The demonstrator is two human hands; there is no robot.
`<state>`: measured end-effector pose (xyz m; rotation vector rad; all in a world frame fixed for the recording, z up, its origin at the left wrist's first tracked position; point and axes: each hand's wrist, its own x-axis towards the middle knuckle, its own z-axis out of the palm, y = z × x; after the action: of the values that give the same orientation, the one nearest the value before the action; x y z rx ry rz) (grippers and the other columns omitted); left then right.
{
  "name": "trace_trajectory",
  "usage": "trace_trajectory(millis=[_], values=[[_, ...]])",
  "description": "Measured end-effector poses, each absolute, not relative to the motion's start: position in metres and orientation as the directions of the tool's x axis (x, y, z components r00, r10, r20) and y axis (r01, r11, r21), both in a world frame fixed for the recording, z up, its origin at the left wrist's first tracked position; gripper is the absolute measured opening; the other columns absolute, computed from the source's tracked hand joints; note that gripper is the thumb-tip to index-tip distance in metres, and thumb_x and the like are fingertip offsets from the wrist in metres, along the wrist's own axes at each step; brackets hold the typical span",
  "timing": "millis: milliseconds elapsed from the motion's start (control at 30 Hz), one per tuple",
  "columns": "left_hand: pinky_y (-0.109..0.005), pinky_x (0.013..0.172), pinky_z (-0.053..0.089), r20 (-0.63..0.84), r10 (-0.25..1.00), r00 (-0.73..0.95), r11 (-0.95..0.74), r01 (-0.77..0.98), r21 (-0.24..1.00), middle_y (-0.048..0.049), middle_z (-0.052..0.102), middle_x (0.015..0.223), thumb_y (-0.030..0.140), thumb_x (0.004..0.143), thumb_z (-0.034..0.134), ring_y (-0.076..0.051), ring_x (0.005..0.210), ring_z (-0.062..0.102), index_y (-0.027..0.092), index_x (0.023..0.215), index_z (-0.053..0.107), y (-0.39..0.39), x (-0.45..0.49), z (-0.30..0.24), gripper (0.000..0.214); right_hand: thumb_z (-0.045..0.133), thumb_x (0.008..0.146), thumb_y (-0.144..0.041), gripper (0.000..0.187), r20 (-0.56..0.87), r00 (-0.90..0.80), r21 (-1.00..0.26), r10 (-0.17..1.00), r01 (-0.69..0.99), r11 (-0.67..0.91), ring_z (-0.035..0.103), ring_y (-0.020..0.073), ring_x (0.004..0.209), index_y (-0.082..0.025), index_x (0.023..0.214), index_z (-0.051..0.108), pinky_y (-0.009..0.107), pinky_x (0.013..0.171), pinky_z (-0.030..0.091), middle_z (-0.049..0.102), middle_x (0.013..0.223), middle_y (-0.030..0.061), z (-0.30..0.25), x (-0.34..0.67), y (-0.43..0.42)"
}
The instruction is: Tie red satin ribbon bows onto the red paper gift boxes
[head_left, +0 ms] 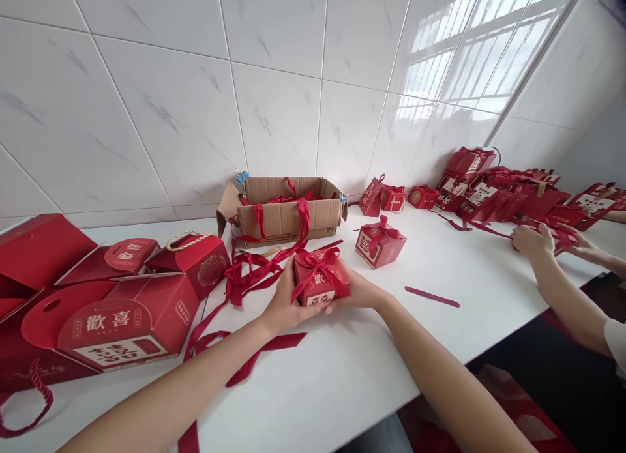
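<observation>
A small red gift box (pixel 313 298) with a ribbon bow (pixel 320 265) tied on top is held between both hands over the white table (pixel 342 375). My left hand (pixel 285 303) grips its left side, fingers reaching under the front lower edge. My right hand (pixel 359 289) is closed round the right side. Loose red ribbon (pixel 257 274) lies in a tangle just left of the held box, with longer strands running toward me. Another red box with a bow (pixel 380 244) stands on the table to the right, apart from my hands.
An open cardboard box (pixel 288 221) full of red ribbon stands against the tiled wall. Large red boxes (pixel 132 322) crowd the left. A dark red strip (pixel 432 296) lies to the right. Farther right, a co-worker's hands (pixel 535 241) handle ribbon near piled red boxes (pixel 482 195).
</observation>
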<state>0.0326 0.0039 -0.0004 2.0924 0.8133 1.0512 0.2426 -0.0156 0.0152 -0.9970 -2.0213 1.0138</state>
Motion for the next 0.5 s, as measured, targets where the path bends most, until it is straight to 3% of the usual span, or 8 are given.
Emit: trace_trajectory(millis=[67,167,300,400,500], values=[[-0.055,0.098,0.041,0.518,0.707,0.481,-0.669,0.220,0.710,-0.0139,0.045,0.130,0.042,0.069,0.073,-0.033,0.121,0.047,0.028,0.140,0.012,0.003,0.032,-0.001,0.094,0.086,0.053,-0.039,0.127,0.283,-0.474,-0.818,0.833,0.334,0.468,0.038,0.0326,0.133,-0.029,0.150,0.005,0.044,0.102,0.044,0.032,0.148,0.0141,0.013,0.241,-0.015],[-0.063,0.104,0.029,0.581,0.689,0.432,-0.722,0.343,0.601,-0.0190,0.031,0.141,0.047,0.063,0.076,-0.042,0.132,0.031,0.027,0.141,0.008,0.002,0.031,-0.005,0.106,0.086,0.054,-0.036,0.119,0.400,-0.409,-0.749,0.820,0.369,0.549,0.034,0.0339,0.136,-0.027,0.149,0.014,0.047,0.107,0.037,0.031,0.149,0.0147,0.012,0.243,-0.015],[-0.066,0.103,0.026,0.478,0.713,0.514,-0.702,0.514,0.493,-0.0239,0.022,0.148,0.054,0.067,0.072,-0.047,0.137,0.019,0.024,0.146,-0.004,0.005,0.030,-0.011,0.115,0.086,0.054,-0.031,0.101,0.452,-0.334,-0.731,0.827,0.393,0.558,0.040,0.0331,0.132,-0.023,0.140,0.033,0.047,0.106,0.038,0.041,0.143,0.0146,0.019,0.256,-0.014],[-0.063,0.105,0.026,0.342,0.739,0.580,-0.670,0.579,0.465,-0.0234,0.023,0.150,0.058,0.069,0.069,-0.043,0.139,0.020,0.021,0.147,0.000,0.006,0.030,-0.012,0.110,0.083,0.059,-0.032,0.085,0.228,-0.249,-0.859,0.941,0.404,0.315,0.057,0.0295,0.116,-0.023,0.132,0.041,0.044,0.094,0.049,0.057,0.127,0.0124,0.026,0.276,-0.015],[-0.059,0.108,0.025,0.271,0.733,0.624,-0.670,0.594,0.446,-0.0206,0.027,0.150,0.056,0.073,0.066,-0.039,0.140,0.021,0.020,0.147,0.011,0.006,0.031,-0.012,0.099,0.083,0.058,-0.033,0.076,-0.005,-0.130,-0.918,0.992,0.395,0.047,0.063,0.0282,0.104,-0.025,0.126,0.049,0.043,0.083,0.055,0.065,0.115,0.0096,0.029,0.296,-0.017]])
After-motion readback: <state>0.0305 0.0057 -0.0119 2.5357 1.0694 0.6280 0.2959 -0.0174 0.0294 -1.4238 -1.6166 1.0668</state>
